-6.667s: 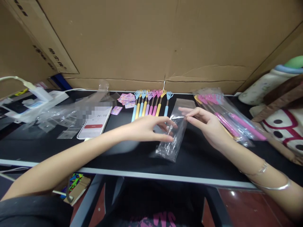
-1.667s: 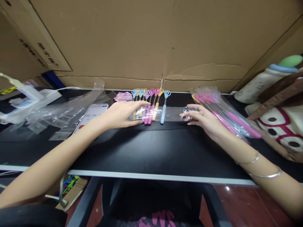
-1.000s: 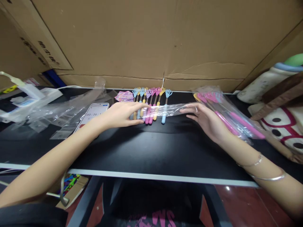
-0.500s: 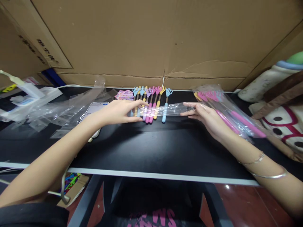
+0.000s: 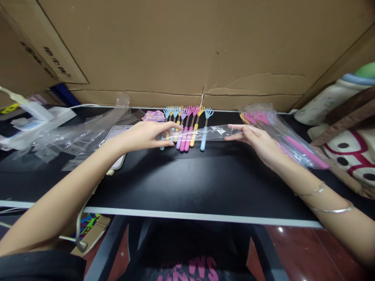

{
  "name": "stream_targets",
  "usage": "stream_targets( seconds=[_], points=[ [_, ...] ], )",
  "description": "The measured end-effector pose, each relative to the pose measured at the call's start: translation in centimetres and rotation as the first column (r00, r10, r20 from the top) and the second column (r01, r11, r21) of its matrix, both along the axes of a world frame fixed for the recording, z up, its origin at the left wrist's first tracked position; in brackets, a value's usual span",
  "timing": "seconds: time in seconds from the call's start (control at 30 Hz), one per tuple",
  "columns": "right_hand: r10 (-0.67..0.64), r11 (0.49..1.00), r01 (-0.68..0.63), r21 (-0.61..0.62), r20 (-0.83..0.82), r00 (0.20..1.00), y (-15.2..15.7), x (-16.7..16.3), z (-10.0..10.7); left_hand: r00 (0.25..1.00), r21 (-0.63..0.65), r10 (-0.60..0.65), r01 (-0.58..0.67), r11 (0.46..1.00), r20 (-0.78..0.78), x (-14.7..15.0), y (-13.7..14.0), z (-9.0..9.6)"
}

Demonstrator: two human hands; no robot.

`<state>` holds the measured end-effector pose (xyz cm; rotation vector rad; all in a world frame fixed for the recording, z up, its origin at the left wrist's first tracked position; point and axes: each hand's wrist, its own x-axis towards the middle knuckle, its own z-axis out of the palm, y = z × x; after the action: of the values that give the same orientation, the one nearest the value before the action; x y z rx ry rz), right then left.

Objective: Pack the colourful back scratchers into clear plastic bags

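A long clear plastic bag [image 5: 215,133] is stretched between my two hands, above the black table. My left hand [image 5: 149,134] grips its left end, with thumb and fingers around the film. At the other end, my right hand [image 5: 247,136] pinches the bag between thumb and fingers. Beneath and behind the bag lies a row of several back scratchers [image 5: 191,134] with claw-shaped heads in blue, yellow, purple and pink. One blue back scratcher [image 5: 204,138] lies slightly apart at the row's right end. The bag looks flat, with nothing visible inside.
Bagged back scratchers [image 5: 304,150] lie at right, beside a plush toy [image 5: 345,156] and a bottle [image 5: 319,99]. Left are loose clear bags [image 5: 73,132], a phone [image 5: 118,162] and a power strip [image 5: 55,121]. Small pink packets [image 5: 154,116] lie behind my left hand. Cardboard [image 5: 187,50] stands behind.
The bag has turned slightly between my hands, and a white printed mark now shows near its right end. Both hands keep their hold and have barely shifted.
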<state>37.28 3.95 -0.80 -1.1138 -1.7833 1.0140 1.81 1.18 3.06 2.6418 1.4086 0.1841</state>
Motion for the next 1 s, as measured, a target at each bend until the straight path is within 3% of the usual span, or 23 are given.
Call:
stream_targets(
  seconds=[0.4, 0.57, 0.83, 1.0],
  points=[
    [0.033, 0.996, -0.039, -0.081, -0.070, 0.997, -0.3, -0.2, 0.2, 0.984, -0.105, -0.046, 0.064, 0.992, 0.173, -0.8, 0.7, -0.2],
    [0.068, 0.988, -0.081, -0.134, -0.099, 0.993, -0.4, -0.3, 0.2, 0.988, -0.064, -0.046, 0.056, 0.996, 0.148, -0.8, 0.8, -0.3],
    [0.081, 0.991, -0.092, -0.098, -0.114, 0.990, -0.7, -0.8, 0.4, 0.999, 0.034, 0.041, -0.041, 0.999, 0.002, 0.4, -0.2, -0.2],
    [0.071, 0.988, -0.086, -0.127, -0.117, 0.991, -0.9, -0.9, 0.4, 0.999, 0.029, 0.021, -0.022, 0.999, 0.029, 0.9, -0.5, 0.0]
  ],
)
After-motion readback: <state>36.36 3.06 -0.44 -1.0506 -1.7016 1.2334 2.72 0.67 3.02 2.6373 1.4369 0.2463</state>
